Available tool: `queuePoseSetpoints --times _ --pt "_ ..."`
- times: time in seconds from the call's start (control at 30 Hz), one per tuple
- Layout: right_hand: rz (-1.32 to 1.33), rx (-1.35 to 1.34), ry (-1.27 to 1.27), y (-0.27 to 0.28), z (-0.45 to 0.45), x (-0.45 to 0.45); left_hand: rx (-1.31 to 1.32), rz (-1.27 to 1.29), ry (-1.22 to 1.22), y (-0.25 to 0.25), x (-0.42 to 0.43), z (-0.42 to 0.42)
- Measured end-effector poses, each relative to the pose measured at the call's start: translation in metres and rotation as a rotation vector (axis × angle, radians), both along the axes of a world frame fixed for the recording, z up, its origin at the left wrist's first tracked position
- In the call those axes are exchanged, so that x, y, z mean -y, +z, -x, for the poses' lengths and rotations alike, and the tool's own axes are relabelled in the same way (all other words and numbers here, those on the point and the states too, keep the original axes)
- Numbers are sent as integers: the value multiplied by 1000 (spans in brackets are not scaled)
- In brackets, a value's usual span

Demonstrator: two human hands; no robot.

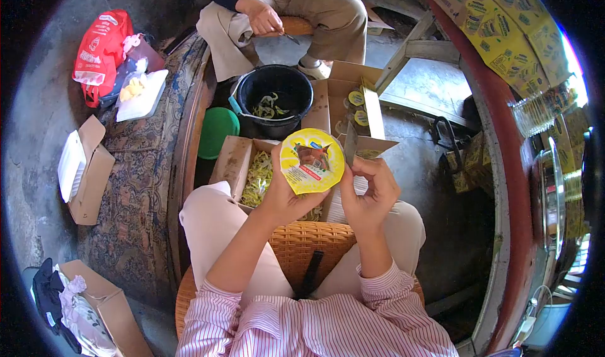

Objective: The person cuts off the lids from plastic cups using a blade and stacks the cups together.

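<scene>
My left hand [287, 190] is closed round a round yellow lid [296, 175] printed with a picture and small text. Its printed face points up at me, and whatever lies beneath it is hidden. In my right hand [370, 193] a knife [351, 144] stands with its blade upward beside the lid's right edge. The right fingertips are close to that edge; whether they touch it I cannot tell. Below my hands, a cardboard box [228, 171] holds yellow-green strips [257, 179]. Farther right, an open carton [376, 119] contains several round yellow lids [357, 98].
A black bucket [304, 86] with some strips inside stands ahead, a green lid [218, 133] beside it. Opposite me sits another person, whose hand [259, 18] holds a small blade. A patterned couch [126, 193] runs along the left; a red post [513, 231] rises at right.
</scene>
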State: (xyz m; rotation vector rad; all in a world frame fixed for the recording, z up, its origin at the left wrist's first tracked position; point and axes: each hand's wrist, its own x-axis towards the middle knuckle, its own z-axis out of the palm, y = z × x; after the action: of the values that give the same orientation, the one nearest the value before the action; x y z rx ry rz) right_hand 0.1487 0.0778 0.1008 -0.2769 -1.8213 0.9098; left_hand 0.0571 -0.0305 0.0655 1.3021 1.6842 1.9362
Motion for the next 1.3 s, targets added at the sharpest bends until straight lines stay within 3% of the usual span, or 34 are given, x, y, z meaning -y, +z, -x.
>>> queuePoseSetpoints --times 0.17,0.37,0.47,0.67,0.77,0.93,1.07,1.3 --pt "-15 5 -9 -1 -1 -1 -89 21 -7 -8 -2 2" --pt "-39 17 39 2 -3 -5 10 100 -78 -21 3 5" --pt "-68 11 47 2 -3 -6 -163 121 -2 -7 6 5" --pt "-45 64 48 4 -3 -5 50 116 -160 -12 5 -1" --pt "-63 36 60 2 -2 -8 48 38 -174 -1 5 -3" --pt "-15 -9 -14 -1 0 -6 -29 121 -106 -2 3 3" --pt "-23 11 -27 -1 -1 -5 268 66 -77 -7 5 4" --pt "-137 14 -67 0 0 1 48 3 -2 -13 -1 3"
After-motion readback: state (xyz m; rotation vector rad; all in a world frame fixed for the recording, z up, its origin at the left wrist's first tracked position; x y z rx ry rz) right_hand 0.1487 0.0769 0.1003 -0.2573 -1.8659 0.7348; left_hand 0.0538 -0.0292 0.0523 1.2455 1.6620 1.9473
